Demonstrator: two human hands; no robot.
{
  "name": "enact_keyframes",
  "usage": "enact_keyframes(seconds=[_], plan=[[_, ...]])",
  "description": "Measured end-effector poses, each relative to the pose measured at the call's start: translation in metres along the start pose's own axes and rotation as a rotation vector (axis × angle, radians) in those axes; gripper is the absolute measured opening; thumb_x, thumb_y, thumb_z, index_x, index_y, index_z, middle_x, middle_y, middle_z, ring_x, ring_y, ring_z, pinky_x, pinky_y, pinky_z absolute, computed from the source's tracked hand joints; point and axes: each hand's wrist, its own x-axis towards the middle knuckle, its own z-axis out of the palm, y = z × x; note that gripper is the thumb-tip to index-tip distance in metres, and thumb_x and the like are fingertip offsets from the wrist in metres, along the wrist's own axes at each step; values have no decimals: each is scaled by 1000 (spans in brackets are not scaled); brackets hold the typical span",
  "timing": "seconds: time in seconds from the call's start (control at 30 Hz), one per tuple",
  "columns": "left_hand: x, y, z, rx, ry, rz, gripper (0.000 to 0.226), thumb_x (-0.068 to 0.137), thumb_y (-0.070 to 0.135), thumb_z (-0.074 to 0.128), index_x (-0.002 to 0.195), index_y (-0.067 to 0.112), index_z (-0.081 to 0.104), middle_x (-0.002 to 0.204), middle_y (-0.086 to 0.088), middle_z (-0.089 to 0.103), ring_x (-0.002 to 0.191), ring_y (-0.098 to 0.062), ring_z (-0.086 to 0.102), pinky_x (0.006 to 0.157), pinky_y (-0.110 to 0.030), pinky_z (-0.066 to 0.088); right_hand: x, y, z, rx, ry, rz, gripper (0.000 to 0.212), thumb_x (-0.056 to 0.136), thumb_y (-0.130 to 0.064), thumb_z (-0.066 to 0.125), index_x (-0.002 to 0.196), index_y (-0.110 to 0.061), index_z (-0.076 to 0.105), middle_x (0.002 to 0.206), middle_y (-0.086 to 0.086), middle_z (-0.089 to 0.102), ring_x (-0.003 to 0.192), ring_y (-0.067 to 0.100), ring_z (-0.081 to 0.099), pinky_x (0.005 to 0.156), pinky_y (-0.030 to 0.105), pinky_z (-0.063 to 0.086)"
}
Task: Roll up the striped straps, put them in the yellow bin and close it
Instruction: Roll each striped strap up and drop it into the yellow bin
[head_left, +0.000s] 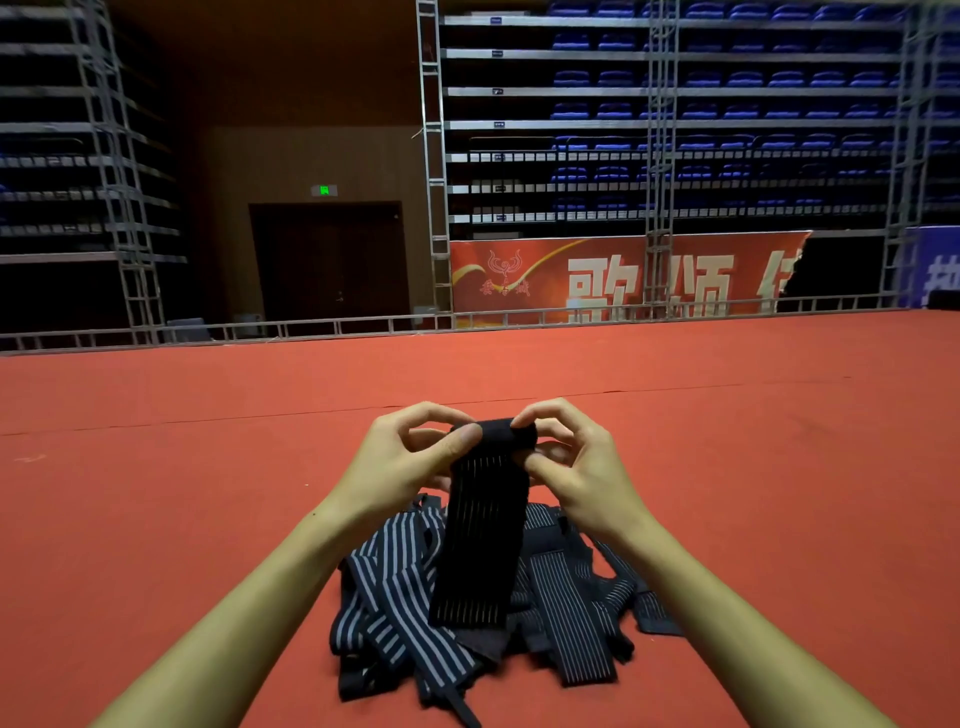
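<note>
Heaped striped straps (415, 597) nearest, loose on the red carpet floor (156, 519), waiting their turn.
Above them, one black strap (480, 530) lifted clear so its tail hangs straight; top end pinched into a starting roll by curled fingers of left hand (410, 457) and right hand (576, 467). No yellow bin in view; blue seats (727, 78) far behind.

Black thin-striped strap (480, 540), navy white-striped straps (395, 603), red carpet (156, 493), blue seats (727, 78).
</note>
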Motion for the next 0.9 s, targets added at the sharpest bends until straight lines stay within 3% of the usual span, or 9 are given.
enact_keyframes(seconds=[0.17, 0.37, 0.5, 0.57, 0.63, 0.7, 0.77, 0.9], plan=[[1, -2, -3, 12, 11, 19, 30, 94, 12, 80, 123, 10, 72, 104, -16, 82, 93, -27, 80, 77, -30, 64, -1, 3, 6, -50, 3, 20, 44, 88, 11, 66, 101, -31, 64, 113, 7, 73, 86, 22, 73, 76, 47, 62], [0, -7, -9, 0, -31, 42, 45, 91, -2, 81, 131, 14, 68, 117, -10, 80, 106, -27, 79, 90, -39, 65, -2, -1, 4, 32, 5, 167, 33, 95, -30, 80, 125, -32, 67, 116, 12, 77, 88, 21, 78, 73, 51, 67], [1, -10, -9, 19, -15, 57, 49, 89, -5, 82, 132, 15, 67, 119, -9, 79, 107, -27, 78, 89, -40, 66, -1, -7, 6, 10, -22, 128, 22, 103, -23, 73, 124, -28, 70, 107, 12, 81, 85, 21, 78, 66, 45, 64], [0, -9, -8, -3, 11, 22, 48, 88, 1, 84, 132, 15, 67, 117, -10, 79, 104, -26, 80, 83, -35, 66, -1, -8, 5, 33, -8, 101, 23, 102, -19, 75, 124, -26, 70, 108, 13, 80, 87, 24, 80, 65, 40, 63], [-1, -8, -7, -8, 17, -20, 43, 90, 10, 85, 129, 16, 68, 114, -9, 81, 101, -26, 80, 76, -31, 64, -1, -8, 4, 47, 3, 80, 26, 100, -14, 76, 122, -25, 69, 107, 12, 79, 88, 29, 81, 65, 43, 64], [-2, -9, -6, -9, -1, -53, 35, 93, 18, 82, 126, 17, 69, 112, -8, 82, 103, -28, 80, 77, -38, 65, -1, -7, 5, 45, -9, 63, 28, 99, -9, 77, 121, -24, 69, 108, 13, 77, 87, 31, 81, 66, 44, 65], [-2, -10, -3, -29, -9, -67, 29, 97, 25, 78, 123, 17, 70, 111, -12, 82, 102, -30, 80, 83, -48, 63, -2, -5, 6, 34, -25, 44, 30, 98, -3, 76, 118, -24, 68, 111, 13, 76, 85, 28, 80, 65, 40, 63], [-2, -6, 0, -36, 26, -70, 24, 97, 33, 75, 115, 17, 75, 106, -13, 81, 95, -27, 78, 77, -43, 59, -3, -2, 6, -50, -29, -10, 37, 94, 5, 76, 107, -29, 69, 107, 2, 76, 78, 15, 70, 69, 31, 59]])
